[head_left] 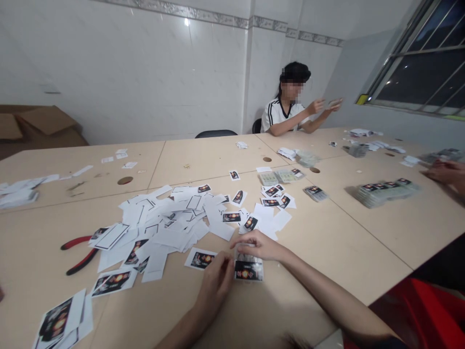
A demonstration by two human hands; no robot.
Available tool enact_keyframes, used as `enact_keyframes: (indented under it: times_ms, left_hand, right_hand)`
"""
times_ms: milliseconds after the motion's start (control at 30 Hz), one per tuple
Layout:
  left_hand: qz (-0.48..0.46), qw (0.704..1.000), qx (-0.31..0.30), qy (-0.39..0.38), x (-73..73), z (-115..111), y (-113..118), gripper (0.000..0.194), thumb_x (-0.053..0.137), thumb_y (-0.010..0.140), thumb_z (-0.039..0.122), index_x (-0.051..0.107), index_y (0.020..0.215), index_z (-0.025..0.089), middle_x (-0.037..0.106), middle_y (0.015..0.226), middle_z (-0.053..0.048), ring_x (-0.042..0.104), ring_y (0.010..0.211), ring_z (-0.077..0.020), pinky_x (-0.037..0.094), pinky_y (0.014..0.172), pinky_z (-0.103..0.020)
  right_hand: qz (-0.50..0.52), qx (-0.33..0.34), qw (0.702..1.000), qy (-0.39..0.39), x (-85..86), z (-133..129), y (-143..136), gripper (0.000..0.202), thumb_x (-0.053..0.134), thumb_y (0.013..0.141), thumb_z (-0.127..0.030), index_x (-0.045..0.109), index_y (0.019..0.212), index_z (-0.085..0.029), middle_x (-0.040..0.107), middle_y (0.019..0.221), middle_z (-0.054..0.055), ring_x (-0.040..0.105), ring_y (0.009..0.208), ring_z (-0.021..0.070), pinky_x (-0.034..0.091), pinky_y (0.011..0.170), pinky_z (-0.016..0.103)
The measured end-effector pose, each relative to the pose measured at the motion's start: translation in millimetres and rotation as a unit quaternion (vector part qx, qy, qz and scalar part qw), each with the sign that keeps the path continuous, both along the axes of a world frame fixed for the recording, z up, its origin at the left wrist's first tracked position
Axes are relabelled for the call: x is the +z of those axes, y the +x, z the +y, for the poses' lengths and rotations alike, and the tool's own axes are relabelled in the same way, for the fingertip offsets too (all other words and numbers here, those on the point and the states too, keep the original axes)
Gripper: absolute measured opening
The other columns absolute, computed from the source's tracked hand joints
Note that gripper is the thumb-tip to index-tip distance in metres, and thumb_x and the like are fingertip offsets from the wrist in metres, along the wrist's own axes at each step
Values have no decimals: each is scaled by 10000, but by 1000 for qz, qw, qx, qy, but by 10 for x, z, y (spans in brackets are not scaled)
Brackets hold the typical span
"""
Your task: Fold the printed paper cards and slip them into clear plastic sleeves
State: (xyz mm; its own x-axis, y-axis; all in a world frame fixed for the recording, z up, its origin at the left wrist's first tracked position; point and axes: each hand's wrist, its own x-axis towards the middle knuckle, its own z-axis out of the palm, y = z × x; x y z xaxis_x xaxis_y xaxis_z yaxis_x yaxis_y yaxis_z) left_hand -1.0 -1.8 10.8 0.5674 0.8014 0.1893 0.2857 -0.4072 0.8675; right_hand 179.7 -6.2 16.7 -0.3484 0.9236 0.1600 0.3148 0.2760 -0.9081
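Note:
In front of me on the table lies a clear plastic packet [249, 270] with a black printed card at its near end. My right hand [258, 245] reaches over its far end, thumb and fingers closed on it. Close by the packet's left edge is my left hand [218, 275], fingers curled together; what they pinch, if anything, is hidden. A printed card [200, 259] lies flat just left of that hand. Beyond both hands spreads a loose heap of white paper cards [163, 225], some with black pictures facing up.
Red-handled pliers [82, 252] lie left of the heap. Stacks of clear packets [388, 193] stand at the right. Across the table a person [286, 111] in a white shirt holds a small packet. Another person's hand [448, 174] shows at the right edge. A cardboard box [47, 121] stands back left.

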Motion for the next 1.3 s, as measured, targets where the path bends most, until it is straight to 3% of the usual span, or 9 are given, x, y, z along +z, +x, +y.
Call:
enact_keyframes:
  times_ms: [233, 367, 567, 667, 900, 1300]
  left_hand:
    - [30, 998, -33, 42, -14, -24, 2, 168, 343, 833, 267, 423, 709, 186, 469, 631, 4, 449, 581, -133, 320, 540, -227]
    - [52, 994, -50, 87, -45, -27, -4, 160, 323, 835, 247, 417, 719, 190, 469, 643, -2, 464, 597, -141, 329, 558, -236]
    - [62, 994, 11, 95, -60, 3, -22, 157, 291, 840, 232, 387, 722, 189, 432, 619, 15, 436, 564, -127, 322, 543, -228]
    - [57, 994, -19, 90, -43, 7, -32, 174, 293, 849, 252, 398, 726, 187, 426, 608, 23, 426, 558, -119, 323, 540, -222]
    - [18, 990, -86, 110, 0, 24, -15, 118, 358, 833, 212, 466, 804, 175, 506, 730, -15, 473, 648, -118, 382, 597, -220]
    - [42, 982, -50, 177, -53, 42, 5, 134, 380, 820, 166, 509, 784, 174, 533, 787, -33, 517, 716, -126, 408, 625, -214]
  right_hand:
    - [17, 26, 997, -64, -29, 25, 31, 268, 460, 792, -284, 629, 927, -125, 580, 629, 0, 483, 532, 79, 386, 489, 175]
    - [36, 37, 991, -123, 14, 22, 43, 234, 487, 768, -266, 649, 893, -151, 592, 631, -10, 479, 504, 67, 384, 472, 164]
    - [85, 69, 976, -190, -2, 12, 57, 225, 526, 740, -253, 655, 900, -161, 592, 624, -19, 485, 508, 59, 380, 483, 156]
    - [104, 48, 973, -200, -18, 31, 65, 226, 525, 738, -249, 657, 892, -149, 591, 628, -13, 490, 519, 61, 388, 505, 162]
    - [93, 36, 976, -194, -59, 66, 87, 227, 529, 739, -272, 651, 877, -138, 582, 632, -5, 491, 531, 74, 385, 511, 173]
    - [41, 5, 991, -126, -22, 56, 70, 260, 503, 764, -305, 646, 874, -117, 580, 632, 4, 484, 560, 80, 377, 511, 174]
